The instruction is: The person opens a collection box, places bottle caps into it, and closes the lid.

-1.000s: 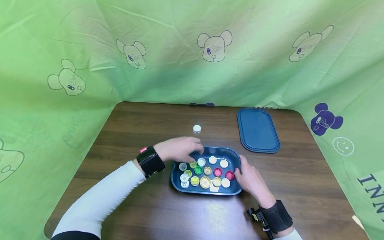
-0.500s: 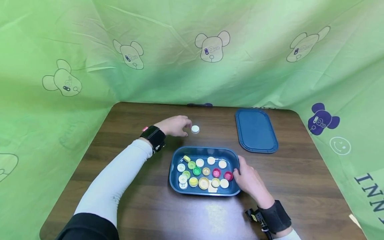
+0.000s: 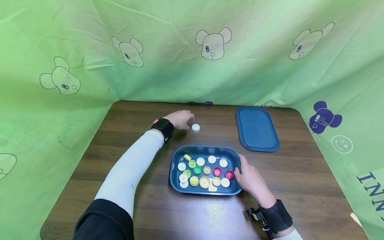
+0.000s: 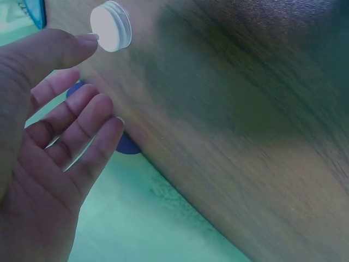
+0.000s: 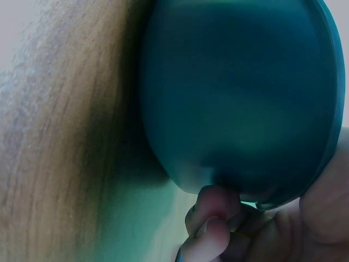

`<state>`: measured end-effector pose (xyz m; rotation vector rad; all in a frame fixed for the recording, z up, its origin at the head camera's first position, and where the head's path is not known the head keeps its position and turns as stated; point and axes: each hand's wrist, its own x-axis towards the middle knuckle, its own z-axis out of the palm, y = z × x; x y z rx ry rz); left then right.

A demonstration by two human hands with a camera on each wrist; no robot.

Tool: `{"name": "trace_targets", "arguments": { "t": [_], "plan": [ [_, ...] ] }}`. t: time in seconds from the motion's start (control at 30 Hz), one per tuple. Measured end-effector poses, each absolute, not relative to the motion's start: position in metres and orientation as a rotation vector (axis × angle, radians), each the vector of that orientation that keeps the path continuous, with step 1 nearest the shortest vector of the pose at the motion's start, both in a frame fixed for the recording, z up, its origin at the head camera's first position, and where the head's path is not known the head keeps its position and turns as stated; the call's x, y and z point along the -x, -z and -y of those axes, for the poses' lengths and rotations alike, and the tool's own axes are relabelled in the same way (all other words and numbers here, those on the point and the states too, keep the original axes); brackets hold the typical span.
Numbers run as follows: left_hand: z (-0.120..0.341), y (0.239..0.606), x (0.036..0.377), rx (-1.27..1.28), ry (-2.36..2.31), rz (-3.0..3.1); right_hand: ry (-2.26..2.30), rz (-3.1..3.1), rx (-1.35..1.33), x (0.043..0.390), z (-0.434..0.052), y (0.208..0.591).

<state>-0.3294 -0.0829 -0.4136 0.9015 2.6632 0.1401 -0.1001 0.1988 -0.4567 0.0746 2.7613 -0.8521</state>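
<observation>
My left hand [image 3: 182,119] lies open on the far part of the brown table [image 3: 144,140], its fingers just left of a single white bottle cap [image 3: 195,127]. In the left wrist view the thumb tip of the left hand [image 4: 61,82] almost touches the white cap [image 4: 110,26], and the palm is empty. My right hand [image 3: 248,177] grips the right end of a dark blue tray [image 3: 173,173]. The tray holds several caps [image 3: 204,171] in white, yellow, green and pink. In the right wrist view the right hand's fingers [image 5: 215,215] curl under the tray's wall [image 5: 234,98].
A flat blue lid [image 3: 257,128] lies at the back right of the table. Green cloth with bear prints [image 3: 213,46] walls in the table on three sides. A small dark object [image 3: 200,103] sits at the table's far edge.
My left hand has left the tray, moved to the far side and stopped beside the lone white cap. A yellow cap now lies uncovered at the tray's back left. The right hand has kept its hold.
</observation>
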Motion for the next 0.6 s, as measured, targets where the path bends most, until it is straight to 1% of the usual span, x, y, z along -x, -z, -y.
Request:
{"name": "trace_targets", "arguments": {
  "t": [0.3, 0.6],
  "plan": [
    [0.066, 0.433, 0.337, -0.863, -0.108, -2.672, 0.848, -2.774, -0.070, 0.100, -0.200, 0.458],
    [0.053, 0.441, 0.337, -0.895, -0.097, -2.666, 0.867, -2.761, -0.085, 0.100, -0.202, 0.459]
  ]
}}
